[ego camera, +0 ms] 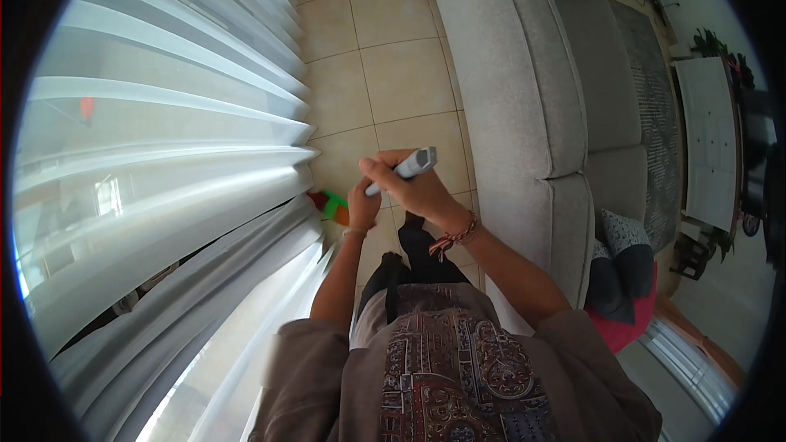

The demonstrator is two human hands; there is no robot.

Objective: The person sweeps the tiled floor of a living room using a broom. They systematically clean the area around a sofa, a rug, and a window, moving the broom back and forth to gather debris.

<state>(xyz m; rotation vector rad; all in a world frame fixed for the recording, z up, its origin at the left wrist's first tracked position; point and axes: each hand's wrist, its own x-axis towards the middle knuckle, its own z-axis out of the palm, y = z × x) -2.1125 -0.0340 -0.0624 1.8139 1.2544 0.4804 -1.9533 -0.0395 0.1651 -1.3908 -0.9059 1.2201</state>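
Note:
My right hand (424, 190) is closed around the upper part of a grey and white handle (416, 161), whose thicker grey end points up towards the camera. Just below and to the left, my left hand (363, 209) grips the same handle lower down, at its thinner part. What the handle's far end joins is hidden behind my hands. A green, orange and dark red object (334, 207) lies low beside my left hand, by the curtain's edge; its kind is unclear.
Sheer white curtains (184, 92) hang along the left. A grey fabric sofa (509, 73) stands on the right, with cushions (626, 258) on it. A tiled floor (402, 80) runs between them. Further right are a rug (651, 110) and a white cabinet (709, 147).

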